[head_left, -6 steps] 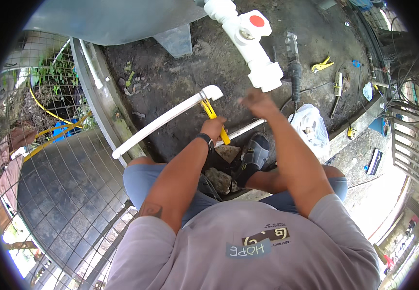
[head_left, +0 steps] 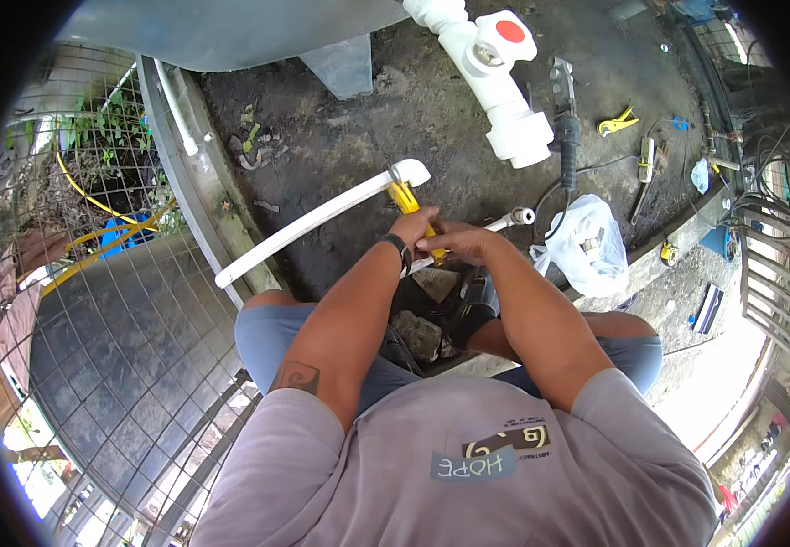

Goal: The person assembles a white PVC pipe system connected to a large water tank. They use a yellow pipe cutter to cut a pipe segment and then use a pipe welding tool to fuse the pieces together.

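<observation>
Hands come first from where I sit: the left hand (head_left: 410,228) is wrapped round the handles of a yellow-handled tool (head_left: 403,198). The right hand (head_left: 464,241) overlaps it, fingers laid against the lower handles; I cannot tell whether they are clamped tight. The tool's head bears on a white pipe (head_left: 308,226), just beside the white elbow (head_left: 415,170) at its end.

Going by this view, I judge that elbow already seated on the pipe, while the pipe's far end carries no fitting I can see. How firmly the elbow sits is beyond what I can tell. Just beyond the right hand, I see a second pipe end with a fitting (head_left: 522,216).

Further out, the large white valve (head_left: 497,77) with a red disc stands apart from the pipe, so I count that connection as not made. To the right lie a plastic bag (head_left: 596,260), a black-handled tool (head_left: 567,146) and a yellow cutter (head_left: 618,122).
</observation>
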The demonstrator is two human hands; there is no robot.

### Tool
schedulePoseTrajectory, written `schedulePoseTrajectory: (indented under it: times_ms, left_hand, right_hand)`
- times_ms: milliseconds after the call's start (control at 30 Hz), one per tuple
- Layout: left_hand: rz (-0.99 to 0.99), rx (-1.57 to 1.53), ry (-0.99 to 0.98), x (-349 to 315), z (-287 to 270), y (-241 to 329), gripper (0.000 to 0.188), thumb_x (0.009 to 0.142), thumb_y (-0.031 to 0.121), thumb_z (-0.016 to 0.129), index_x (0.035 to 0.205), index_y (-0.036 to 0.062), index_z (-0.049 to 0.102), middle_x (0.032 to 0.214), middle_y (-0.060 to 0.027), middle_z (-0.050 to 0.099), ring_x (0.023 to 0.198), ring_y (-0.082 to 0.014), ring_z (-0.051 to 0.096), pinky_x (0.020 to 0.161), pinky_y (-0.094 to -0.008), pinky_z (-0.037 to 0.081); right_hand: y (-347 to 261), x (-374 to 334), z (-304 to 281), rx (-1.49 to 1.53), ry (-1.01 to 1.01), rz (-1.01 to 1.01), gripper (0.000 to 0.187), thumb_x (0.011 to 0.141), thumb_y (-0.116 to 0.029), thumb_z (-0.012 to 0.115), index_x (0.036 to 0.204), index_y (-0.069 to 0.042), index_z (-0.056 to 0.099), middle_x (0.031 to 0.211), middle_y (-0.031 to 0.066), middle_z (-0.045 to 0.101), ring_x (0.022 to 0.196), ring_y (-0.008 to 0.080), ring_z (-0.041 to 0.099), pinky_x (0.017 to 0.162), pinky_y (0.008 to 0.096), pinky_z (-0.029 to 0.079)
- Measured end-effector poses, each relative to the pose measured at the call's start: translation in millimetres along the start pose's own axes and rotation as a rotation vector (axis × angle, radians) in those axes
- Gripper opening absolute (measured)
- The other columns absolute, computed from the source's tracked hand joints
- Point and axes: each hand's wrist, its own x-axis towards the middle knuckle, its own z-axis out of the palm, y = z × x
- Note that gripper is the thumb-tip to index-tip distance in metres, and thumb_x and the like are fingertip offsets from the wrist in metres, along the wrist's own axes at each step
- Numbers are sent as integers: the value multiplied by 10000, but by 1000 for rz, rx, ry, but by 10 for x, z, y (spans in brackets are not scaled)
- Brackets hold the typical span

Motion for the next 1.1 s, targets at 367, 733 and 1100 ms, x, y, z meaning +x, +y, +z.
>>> schedulePoseTrajectory:
  times_ms: [367, 733, 1100]
  left_hand:
    - [119, 341, -91, -20, 19, 119, 747, 821, 683, 621, 1112, -4, 657, 1029, -145, 673, 883, -226, 635, 735, -379, 493]
    - [730, 1568, 775, -247, -772, 889, 505, 876, 432, 631, 1250, 106, 538, 1287, -185, 531, 1142, -389, 555, 929, -523, 448]
    - [204, 1906, 437, -35, -1437, 1054, 419, 953, 305, 565, 1291, 60, 526, 1286, -197, 543, 1152, -347, 582, 968, -448, 498]
  right_hand:
    - [-169, 175, 62, -227, 264, 126, 448, 719, -110, 684, 1131, 34, 582, 1030, 109, 643, 939, 261, 608, 809, 367, 474]
    - [-124, 148, -296, -300, 577, -83, 517, 713, -118, 651, 1200, 19, 545, 903, 155, 646, 758, 221, 608, 640, 374, 484]
    - [-365, 283, -155, -775, 580, 70, 444, 825, -234, 539, 1161, 43, 626, 1197, 312, 579, 1138, 383, 582, 979, 403, 467]
